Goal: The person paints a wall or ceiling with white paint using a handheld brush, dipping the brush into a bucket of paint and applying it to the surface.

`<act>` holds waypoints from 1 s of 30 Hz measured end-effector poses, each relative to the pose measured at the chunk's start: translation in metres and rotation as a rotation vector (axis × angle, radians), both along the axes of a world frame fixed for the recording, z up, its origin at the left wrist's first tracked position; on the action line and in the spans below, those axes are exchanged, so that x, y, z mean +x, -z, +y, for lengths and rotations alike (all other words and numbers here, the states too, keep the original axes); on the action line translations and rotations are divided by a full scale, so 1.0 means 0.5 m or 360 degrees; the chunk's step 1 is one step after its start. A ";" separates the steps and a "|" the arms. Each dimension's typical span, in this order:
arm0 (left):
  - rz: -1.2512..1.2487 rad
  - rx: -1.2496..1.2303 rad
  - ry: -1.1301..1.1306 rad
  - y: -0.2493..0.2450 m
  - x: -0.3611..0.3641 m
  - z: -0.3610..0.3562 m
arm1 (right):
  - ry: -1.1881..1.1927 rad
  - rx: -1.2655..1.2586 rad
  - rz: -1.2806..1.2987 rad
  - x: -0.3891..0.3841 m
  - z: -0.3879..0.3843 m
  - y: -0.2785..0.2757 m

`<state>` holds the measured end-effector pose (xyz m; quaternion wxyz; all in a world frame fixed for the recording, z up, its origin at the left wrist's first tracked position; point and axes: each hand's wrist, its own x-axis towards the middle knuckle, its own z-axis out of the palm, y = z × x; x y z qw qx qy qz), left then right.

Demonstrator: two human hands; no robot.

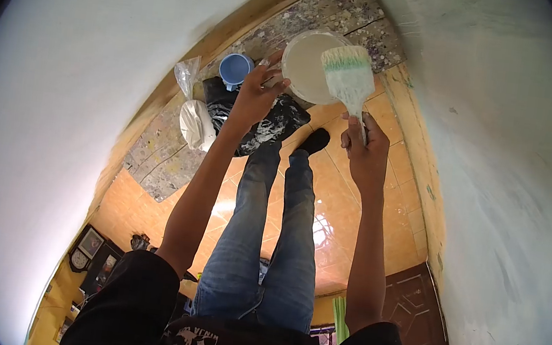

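Note:
My right hand (367, 142) is closed round the handle of a wide paint brush (348, 74), its bristles up and marked with a green band. Behind and left of the brush is a round white bucket (297, 65) holding pale paint; the brush overlaps its right edge in view. My left hand (258, 91) is beside the bucket's left rim, fingers apart and holding nothing; whether it touches the rim I cannot tell. A blue cup (235, 69) stands left of that hand. Below it lies a black, paint-smeared cloth or bag (274, 127).
A paint-spattered board (164, 159) lies under these things. A white bag (196, 125) and clear plastic (186, 75) are at its left. Pale walls (490, 164) rise on both sides. My legs stand over orange floor tiles (341, 201); a brown door (417, 314) is lower right.

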<state>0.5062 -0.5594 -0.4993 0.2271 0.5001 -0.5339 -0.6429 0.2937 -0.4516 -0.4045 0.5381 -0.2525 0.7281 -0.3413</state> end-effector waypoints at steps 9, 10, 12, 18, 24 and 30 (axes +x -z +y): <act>-0.0227 0.0003 0.0057 -0.035 -0.009 -0.006 | 0.0201 -0.0220 0.0133 -0.008 -0.008 -0.001; -0.0250 -0.0117 0.0118 -0.025 -0.005 -0.004 | 0.0173 -0.0219 0.0137 -0.011 -0.009 0.001; -0.0242 -0.0267 0.0177 -0.008 0.004 0.000 | 0.0120 -0.0223 0.0145 -0.014 -0.013 0.002; -0.0223 -0.0027 0.0000 -0.029 -0.010 -0.003 | 0.0089 -0.0249 -0.0018 0.000 -0.006 0.006; -0.0370 -0.0025 -0.0166 -0.080 -0.029 0.004 | 0.0109 -0.0208 -0.0036 0.025 -0.011 -0.046; -0.0241 -0.0384 0.0016 0.058 0.017 0.026 | 0.0122 -0.0367 0.0152 0.037 0.024 -0.112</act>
